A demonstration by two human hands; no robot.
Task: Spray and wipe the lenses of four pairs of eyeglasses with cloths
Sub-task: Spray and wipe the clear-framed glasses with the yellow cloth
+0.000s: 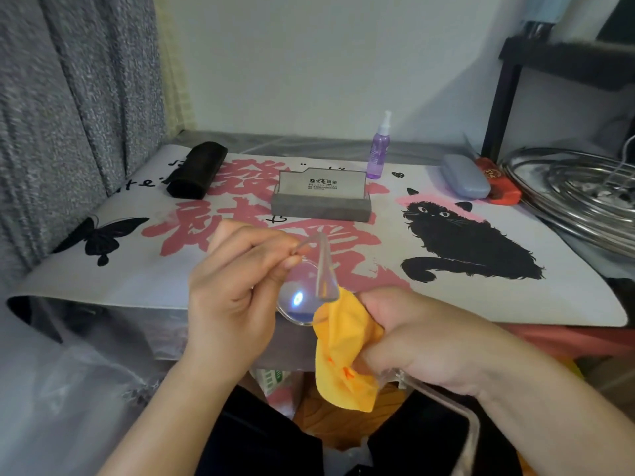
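Nearest the body, the right hand [412,334] is bunched round a crumpled orange-yellow microfibre cloth [343,355], fingers curled so the fabric wraps one lens of a pair of clear-framed plastic eyeglasses [305,290]. That lens is hidden inside the cloth, probably so both faces get rubbed at once. One transparent temple arm trails out below this grip, toward the lap.

Just left of that grip, the left hand [240,280] pinches the frame near the other hinge, thumb and fingertips closed on the plastic rather than on the glass, which seems meant to steady the pair without smudging it. The bare lens hangs between the two hands, catching a bright glint, and the second temple stands up above it. The pair is held in the air at the near edge of the table, not resting on anything.

Beyond the hands lies a white printed desk mat with red characters and a black cat [481,297]. Farther back are a grey open glasses box [321,204], a black soft case [197,170], a blue-grey hard case [465,180], and the purple spray bottle [378,152], upright and well out of the way.
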